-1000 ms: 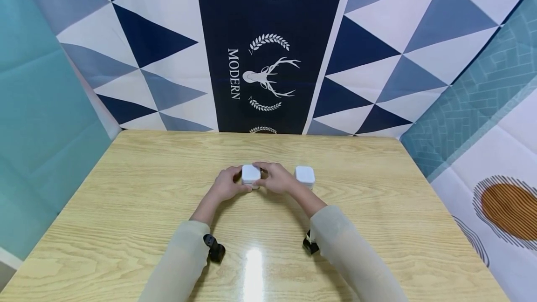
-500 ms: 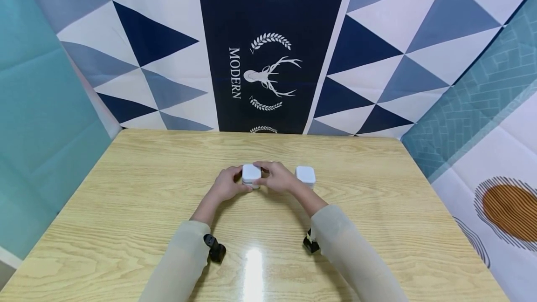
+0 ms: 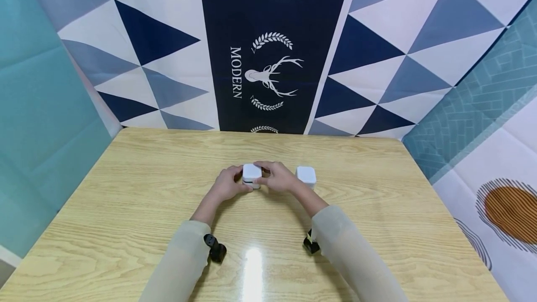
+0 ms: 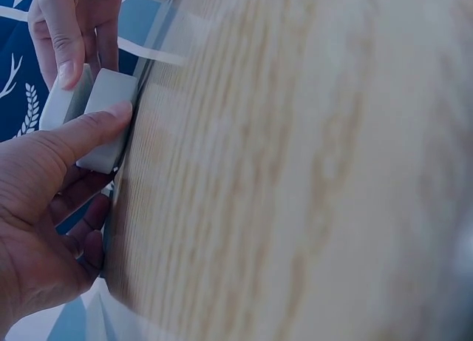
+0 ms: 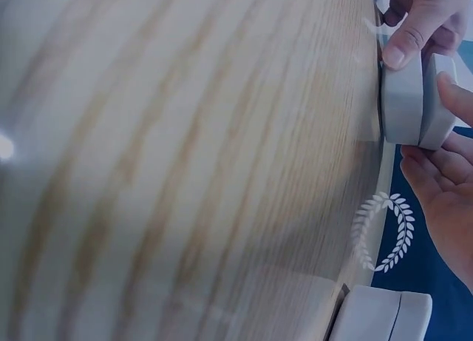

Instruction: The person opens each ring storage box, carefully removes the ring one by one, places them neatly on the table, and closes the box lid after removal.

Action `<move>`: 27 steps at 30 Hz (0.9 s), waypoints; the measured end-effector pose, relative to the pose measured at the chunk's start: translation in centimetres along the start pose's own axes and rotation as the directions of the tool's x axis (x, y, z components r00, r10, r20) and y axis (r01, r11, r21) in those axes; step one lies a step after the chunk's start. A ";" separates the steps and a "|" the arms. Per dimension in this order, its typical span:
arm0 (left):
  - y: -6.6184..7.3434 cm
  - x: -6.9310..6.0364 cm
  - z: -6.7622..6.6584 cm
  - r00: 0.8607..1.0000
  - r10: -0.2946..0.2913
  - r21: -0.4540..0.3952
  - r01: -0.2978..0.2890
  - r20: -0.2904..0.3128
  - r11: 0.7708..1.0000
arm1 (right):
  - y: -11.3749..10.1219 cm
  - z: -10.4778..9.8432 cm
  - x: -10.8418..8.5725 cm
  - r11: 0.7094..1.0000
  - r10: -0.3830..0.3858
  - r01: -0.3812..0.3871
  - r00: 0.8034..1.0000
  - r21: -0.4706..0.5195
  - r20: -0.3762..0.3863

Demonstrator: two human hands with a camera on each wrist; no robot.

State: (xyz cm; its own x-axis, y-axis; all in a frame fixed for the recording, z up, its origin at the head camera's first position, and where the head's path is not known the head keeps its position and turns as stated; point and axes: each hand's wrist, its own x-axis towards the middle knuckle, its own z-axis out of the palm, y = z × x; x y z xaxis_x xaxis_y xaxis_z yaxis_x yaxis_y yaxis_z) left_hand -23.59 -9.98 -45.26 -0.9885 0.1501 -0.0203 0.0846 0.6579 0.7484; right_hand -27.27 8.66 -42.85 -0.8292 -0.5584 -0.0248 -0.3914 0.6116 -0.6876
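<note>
A small white square box with rounded corners stands on the table between my two hands. My left hand (image 3: 228,184) grips its lower half (image 4: 112,89), the thumb lying along the near side. My right hand (image 3: 278,178) pinches the lid (image 3: 252,170) between thumb and fingers. A dark gap shows between lid and base at the near side in the head view. In the right wrist view the lid (image 5: 440,108) sits tilted off the base (image 5: 403,104), the two parted at one end and close at the other. The inside cannot be seen.
A second white box (image 3: 306,175) of the same kind, its lid on, stands just right of my right hand. The light wood table (image 3: 138,190) ends at a patterned cloth backdrop (image 3: 268,73). A black wrist camera (image 3: 216,250) hangs at the left sleeve.
The right hand has raised the lid a little, and a dark gap has opened along the near side of the box. The left hand and the second box stay put.
</note>
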 end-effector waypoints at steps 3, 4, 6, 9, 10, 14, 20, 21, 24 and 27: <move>0.0 0.0 0.0 1.000 -0.003 0.001 0.003 0.000 1.000 | 0.1 0.0 0.0 1.000 -0.003 0.003 1.000 0.003 -0.003; 0.0 0.0 0.0 1.000 -0.001 0.000 0.001 -0.001 1.000 | 0.1 0.0 0.0 1.000 -0.005 0.005 1.000 0.004 -0.004; 0.0 0.0 0.1 1.000 -0.003 -0.003 0.003 0.000 1.000 | 0.2 0.0 0.1 1.000 -0.006 0.006 1.000 0.002 -0.006; 0.0 -0.1 0.1 1.000 -0.007 -0.006 0.007 0.001 1.000 | 0.3 0.0 0.2 1.000 -0.005 0.005 1.000 -0.002 -0.005; 0.1 -0.1 0.1 1.000 -0.008 -0.006 0.008 0.001 1.000 | 0.4 0.1 0.2 1.000 -0.005 0.005 1.000 -0.007 -0.005; 0.2 -0.1 0.1 1.000 -0.015 -0.007 0.015 0.001 1.000 | 0.5 0.1 0.3 1.000 -0.005 0.005 1.000 -0.010 -0.002; 0.2 -0.1 0.1 1.000 -0.018 -0.004 0.018 0.001 1.000 | 0.4 0.0 0.3 1.000 0.000 0.000 1.000 0.002 0.005; 0.2 -0.1 0.1 1.000 -0.018 -0.004 0.018 0.001 1.000 | 0.4 0.0 0.3 1.000 0.002 -0.002 1.000 0.002 0.006; 0.1 0.0 0.1 1.000 -0.020 -0.005 0.020 -0.001 1.000 | 0.3 0.0 0.3 1.000 0.009 -0.009 1.000 0.002 0.008; 0.0 0.0 0.1 1.000 -0.017 -0.006 0.017 -0.005 1.000 | 0.4 0.0 0.3 1.000 0.016 -0.016 1.000 0.004 0.006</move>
State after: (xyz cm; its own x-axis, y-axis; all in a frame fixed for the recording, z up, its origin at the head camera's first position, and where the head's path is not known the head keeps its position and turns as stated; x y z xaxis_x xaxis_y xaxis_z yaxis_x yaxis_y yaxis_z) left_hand -23.58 -9.95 -45.31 -0.9903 0.1352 -0.0303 0.0666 0.6562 0.7517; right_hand -27.68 8.71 -43.10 -0.8328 -0.5522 -0.0404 -0.3764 0.6181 -0.6901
